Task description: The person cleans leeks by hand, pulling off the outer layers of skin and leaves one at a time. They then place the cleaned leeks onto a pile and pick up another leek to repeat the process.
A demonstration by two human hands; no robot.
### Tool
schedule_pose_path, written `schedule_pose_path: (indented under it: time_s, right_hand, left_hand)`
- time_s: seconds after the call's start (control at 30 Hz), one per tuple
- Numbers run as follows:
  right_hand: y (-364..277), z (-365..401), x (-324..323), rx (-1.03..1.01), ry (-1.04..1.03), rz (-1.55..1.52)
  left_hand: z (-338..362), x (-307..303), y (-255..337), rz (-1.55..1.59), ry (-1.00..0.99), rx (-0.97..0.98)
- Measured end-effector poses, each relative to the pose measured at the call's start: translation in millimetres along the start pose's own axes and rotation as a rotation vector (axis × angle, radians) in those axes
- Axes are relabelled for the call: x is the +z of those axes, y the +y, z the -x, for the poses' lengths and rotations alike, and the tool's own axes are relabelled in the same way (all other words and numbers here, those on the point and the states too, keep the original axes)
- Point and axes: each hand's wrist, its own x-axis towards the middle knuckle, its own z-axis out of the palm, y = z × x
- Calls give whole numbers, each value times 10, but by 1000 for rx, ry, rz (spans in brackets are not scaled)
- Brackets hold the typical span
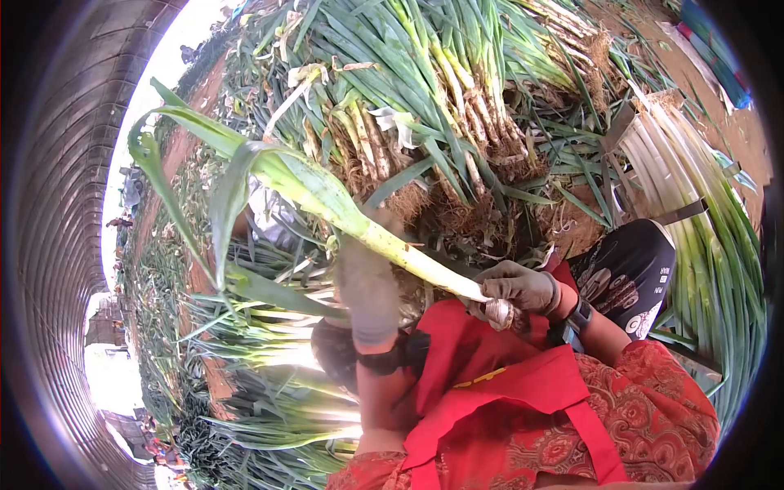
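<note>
A long green onion [359, 224] slants across the middle of the view, its leafy top bent over at the upper left. Its pale lower end lies in my right hand [519, 287], which wears a greyish glove and is closed around the stalk just above the root. The whitish root end [499, 314] shows under my fingers. My left hand [367, 282], also gloved, is smeared by motion beside and below the stalk. Its fingers cannot be made out, nor whether it touches the stalk.
Unpeeled green onions [465, 98] with soil-covered roots lie ahead. A bundle of pale-stemmed onions [686, 180] stands in a frame at right; more bright-stemmed ones [286, 343] lie at left. A red apron [482, 376] covers my lap. A ribbed tunnel wall [57, 220] curves along the left.
</note>
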Motion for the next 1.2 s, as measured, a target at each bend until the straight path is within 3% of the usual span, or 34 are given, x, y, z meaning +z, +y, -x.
schedule_pose_path:
  time_s: [0.07,0.17,0.3,0.43,0.5,0.6,0.7,0.73,0.8,0.83,0.93,1.03,1.07,1.13,1.2]
  right_hand:
    - [11,-41,9,14,32,70]
    - [40,-86,39,8,113,147]
    - [10,-61,107,8,121,179]
    - [49,-70,90,-13,111,81]
    - [57,-88,98,-81,190,118]
    - [103,-128,120,-207,357,196]
    - [97,-140,166,-224,476,169]
    - [132,-165,109,-327,519,294]
    - [218,-238,-66,-537,605,549]
    - [118,-174,-15,-457,662,550]
    - [-84,-73,71,-442,738,645]
    - [31,-140,4,-587,792,765]
    - [65,-177,-6,-647,804,787]
    - [73,-179,7,-703,859,955]
    - [75,-178,45,-767,908,1083]
  left_hand:
    - [-49,125,376,604,295,-223]
    - [60,-83,226,169,240,-121]
    - [59,22,158,136,316,-50]
    - [6,91,191,121,324,-101]
    - [-27,126,164,66,333,-71]
    - [-27,104,96,-462,249,443]
    - [212,248,-6,-611,-28,687]
    - [345,287,19,-564,-184,690]
    - [703,387,21,-463,-452,651]
    - [813,412,56,-369,-611,616]
    - [735,267,62,-374,-520,460]
    - [266,101,-84,-130,25,22]
    - [119,84,114,-51,143,-192]
    - [-139,36,285,241,114,-330]
    - [-278,72,268,303,72,-300]
